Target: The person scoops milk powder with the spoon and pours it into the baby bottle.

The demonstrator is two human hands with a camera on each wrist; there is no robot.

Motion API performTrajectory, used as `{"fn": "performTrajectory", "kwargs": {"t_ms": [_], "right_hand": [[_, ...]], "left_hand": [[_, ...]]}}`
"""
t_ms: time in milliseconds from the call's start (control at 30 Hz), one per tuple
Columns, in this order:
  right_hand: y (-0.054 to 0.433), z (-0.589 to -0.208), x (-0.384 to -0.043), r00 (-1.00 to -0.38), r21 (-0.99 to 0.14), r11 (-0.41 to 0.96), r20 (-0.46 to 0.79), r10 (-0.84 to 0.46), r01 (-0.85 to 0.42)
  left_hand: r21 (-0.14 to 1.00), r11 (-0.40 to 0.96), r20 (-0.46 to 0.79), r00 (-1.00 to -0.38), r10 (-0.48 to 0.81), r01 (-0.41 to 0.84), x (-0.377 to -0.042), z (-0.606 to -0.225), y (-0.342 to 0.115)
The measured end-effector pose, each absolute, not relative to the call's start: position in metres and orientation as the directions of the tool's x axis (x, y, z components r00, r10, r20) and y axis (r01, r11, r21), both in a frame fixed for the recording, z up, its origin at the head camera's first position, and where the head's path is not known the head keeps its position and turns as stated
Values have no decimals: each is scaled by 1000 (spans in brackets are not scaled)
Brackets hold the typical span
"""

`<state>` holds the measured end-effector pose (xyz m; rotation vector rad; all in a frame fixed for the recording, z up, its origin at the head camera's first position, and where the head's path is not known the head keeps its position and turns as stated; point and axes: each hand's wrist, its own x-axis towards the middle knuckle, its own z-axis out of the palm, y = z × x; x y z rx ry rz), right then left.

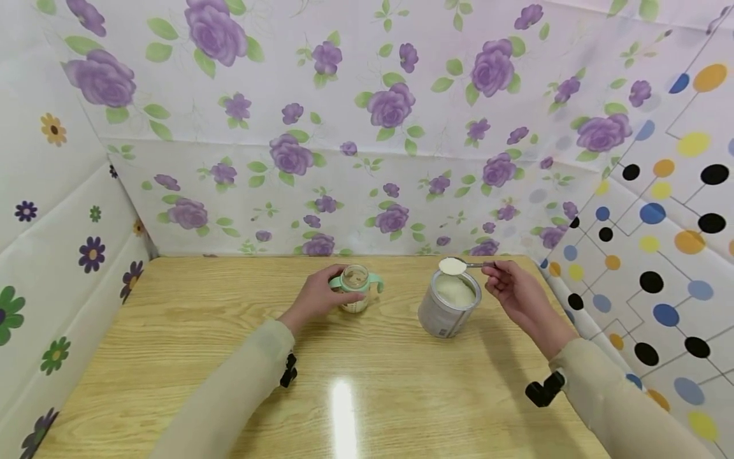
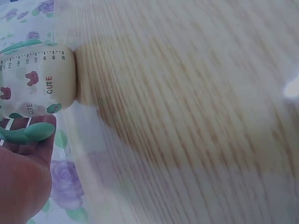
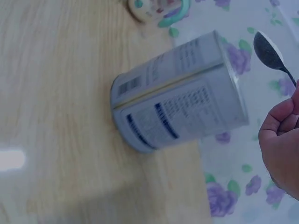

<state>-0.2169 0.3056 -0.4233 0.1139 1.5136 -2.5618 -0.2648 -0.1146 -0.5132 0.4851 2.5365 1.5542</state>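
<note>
A baby bottle (image 1: 355, 305) with green handles stands uncapped on the table, its print and measuring scale facing the left wrist view. My left hand (image 1: 321, 294) grips it from the left side, thumb in front and fingers behind. Pinched by its handle in my right hand (image 1: 520, 294) is a metal spoon (image 1: 480, 264). Pale powder (image 1: 452, 266) is heaped in the spoon's bowl, which hovers over the far rim of an open grey can (image 1: 443, 317). More of the same powder (image 1: 455, 291) fills the can. In the right wrist view the spoon (image 3: 268, 51) shows its dark underside.
The wooden table (image 1: 189, 331) ends at a back wall of purple-flowered cloth (image 1: 344, 191). A dotted cloth (image 1: 654, 280) borders the right side and a flowered one (image 1: 57, 287) the left. The can stands between the bottle and my right hand.
</note>
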Motion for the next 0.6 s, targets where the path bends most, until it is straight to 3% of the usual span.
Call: {"fn": "performTrajectory", "kwargs": {"t_ms": [267, 600], "right_hand": [[256, -400, -238, -974, -860, -464, -150, -168, 212], [190, -404, -258, -966, -911, -348, -153, -211, 220]], "left_hand": [[876, 429, 75, -940, 333, 222, -265, -512, -115], [874, 428, 83, -939, 333, 229, -265, -511, -114]]}}
